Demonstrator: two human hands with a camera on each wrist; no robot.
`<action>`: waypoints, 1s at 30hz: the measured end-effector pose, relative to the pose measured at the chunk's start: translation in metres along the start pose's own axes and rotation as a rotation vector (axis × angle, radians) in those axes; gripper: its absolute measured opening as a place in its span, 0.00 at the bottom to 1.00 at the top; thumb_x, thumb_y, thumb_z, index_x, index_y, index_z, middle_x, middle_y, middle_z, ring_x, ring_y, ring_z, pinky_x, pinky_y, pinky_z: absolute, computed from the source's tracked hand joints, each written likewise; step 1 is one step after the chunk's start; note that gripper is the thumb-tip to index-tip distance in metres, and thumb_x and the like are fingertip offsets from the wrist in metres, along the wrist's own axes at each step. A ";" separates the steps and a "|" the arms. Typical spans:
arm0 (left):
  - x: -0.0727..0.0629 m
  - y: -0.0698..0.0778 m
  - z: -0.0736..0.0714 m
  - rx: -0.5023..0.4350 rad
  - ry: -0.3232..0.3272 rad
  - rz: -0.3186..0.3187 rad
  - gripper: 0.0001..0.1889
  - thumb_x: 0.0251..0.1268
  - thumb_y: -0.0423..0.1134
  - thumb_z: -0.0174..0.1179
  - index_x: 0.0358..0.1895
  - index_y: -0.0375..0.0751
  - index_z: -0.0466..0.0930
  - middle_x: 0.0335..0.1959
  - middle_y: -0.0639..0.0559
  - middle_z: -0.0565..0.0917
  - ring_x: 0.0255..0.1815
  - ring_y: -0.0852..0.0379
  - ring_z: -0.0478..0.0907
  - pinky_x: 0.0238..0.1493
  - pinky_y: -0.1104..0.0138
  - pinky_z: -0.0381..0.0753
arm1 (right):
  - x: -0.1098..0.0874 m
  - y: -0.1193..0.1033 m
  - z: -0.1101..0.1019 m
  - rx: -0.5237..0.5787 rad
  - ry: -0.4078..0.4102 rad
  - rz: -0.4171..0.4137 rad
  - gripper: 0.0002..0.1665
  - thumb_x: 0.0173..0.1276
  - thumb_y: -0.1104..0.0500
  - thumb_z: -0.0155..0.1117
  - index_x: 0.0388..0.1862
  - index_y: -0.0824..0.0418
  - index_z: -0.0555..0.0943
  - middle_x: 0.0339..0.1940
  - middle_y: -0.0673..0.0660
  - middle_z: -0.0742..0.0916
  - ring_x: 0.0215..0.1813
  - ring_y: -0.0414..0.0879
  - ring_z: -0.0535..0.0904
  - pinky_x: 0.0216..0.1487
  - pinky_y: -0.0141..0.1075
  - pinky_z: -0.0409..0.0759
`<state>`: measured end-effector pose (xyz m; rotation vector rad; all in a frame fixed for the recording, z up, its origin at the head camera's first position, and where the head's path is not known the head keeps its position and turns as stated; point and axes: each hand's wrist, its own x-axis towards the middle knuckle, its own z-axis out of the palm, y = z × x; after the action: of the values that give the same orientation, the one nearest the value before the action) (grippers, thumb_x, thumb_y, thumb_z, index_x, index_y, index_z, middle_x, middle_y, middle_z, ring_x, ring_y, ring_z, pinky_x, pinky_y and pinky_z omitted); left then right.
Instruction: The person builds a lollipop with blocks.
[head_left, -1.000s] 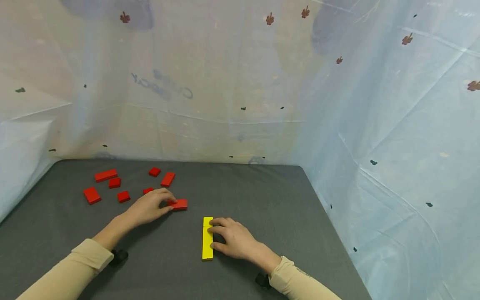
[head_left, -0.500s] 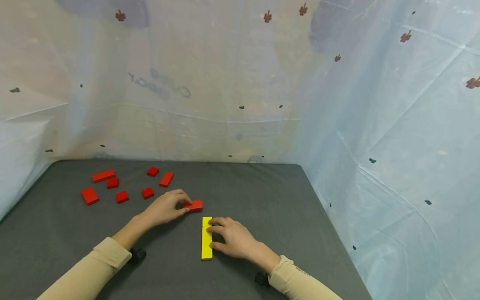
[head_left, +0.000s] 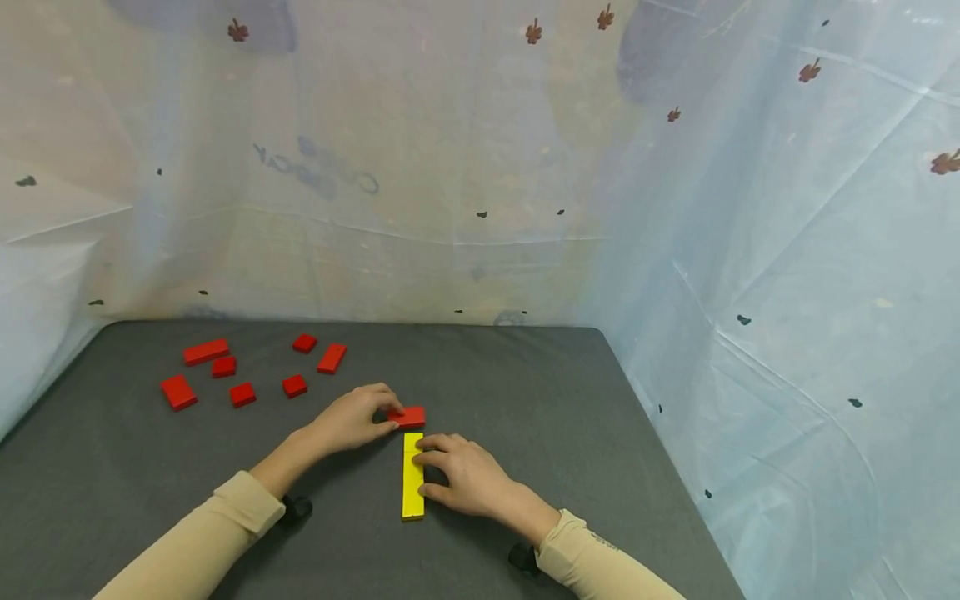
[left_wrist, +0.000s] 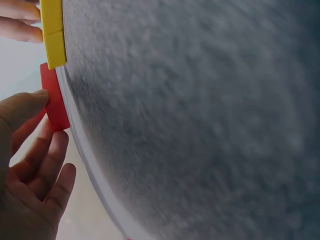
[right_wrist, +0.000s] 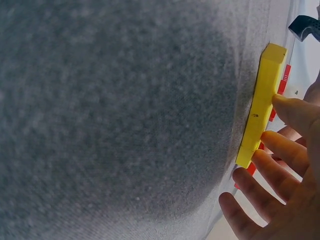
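My left hand (head_left: 352,427) pinches a flat red block (head_left: 408,417) between thumb and fingertips. That red block lies crosswise just beyond the far end of a yellow strip; in the left wrist view, the red block (left_wrist: 55,100) shows close to the yellow end. Two yellow blocks, a short one (head_left: 413,442) and a long one (head_left: 412,492), form the strip, end to end, with a thin seam between them. My right hand (head_left: 468,479) rests along the strip's right side, fingertips and thumb touching the yellow edge. The right wrist view shows its fingers extended and spread beside the long yellow block (right_wrist: 260,107).
Several red blocks lie scattered at the back left of the dark grey table (head_left: 540,400), among them a long one (head_left: 206,352), a wider one (head_left: 178,392) and a small square one (head_left: 295,385). A patterned plastic sheet (head_left: 420,167) hangs behind and to the right.
My left hand has carried the red block rightward and slightly nearer, from left of the yellow strip to its far end. The right hand and the yellow blocks stay in place.
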<state>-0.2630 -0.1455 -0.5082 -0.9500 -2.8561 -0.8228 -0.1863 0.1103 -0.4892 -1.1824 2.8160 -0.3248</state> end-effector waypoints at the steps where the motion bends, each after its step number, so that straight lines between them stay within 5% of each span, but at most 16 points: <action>1: 0.001 0.001 0.000 0.000 -0.004 0.001 0.09 0.65 0.39 0.74 0.47 0.50 0.89 0.48 0.55 0.84 0.48 0.53 0.82 0.49 0.55 0.85 | 0.000 0.000 0.000 -0.002 0.001 -0.002 0.24 0.76 0.45 0.68 0.67 0.50 0.83 0.72 0.49 0.78 0.69 0.45 0.76 0.65 0.43 0.79; 30: -0.001 0.009 0.009 -0.034 -0.045 0.020 0.09 0.67 0.37 0.72 0.48 0.49 0.89 0.49 0.55 0.84 0.49 0.53 0.82 0.51 0.55 0.85 | -0.001 -0.001 0.000 -0.001 -0.002 0.003 0.25 0.75 0.45 0.68 0.67 0.50 0.83 0.72 0.49 0.79 0.69 0.45 0.76 0.65 0.43 0.79</action>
<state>-0.2559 -0.1361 -0.5120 -1.0118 -2.8742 -0.8617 -0.1852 0.1105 -0.4894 -1.1778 2.8162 -0.3218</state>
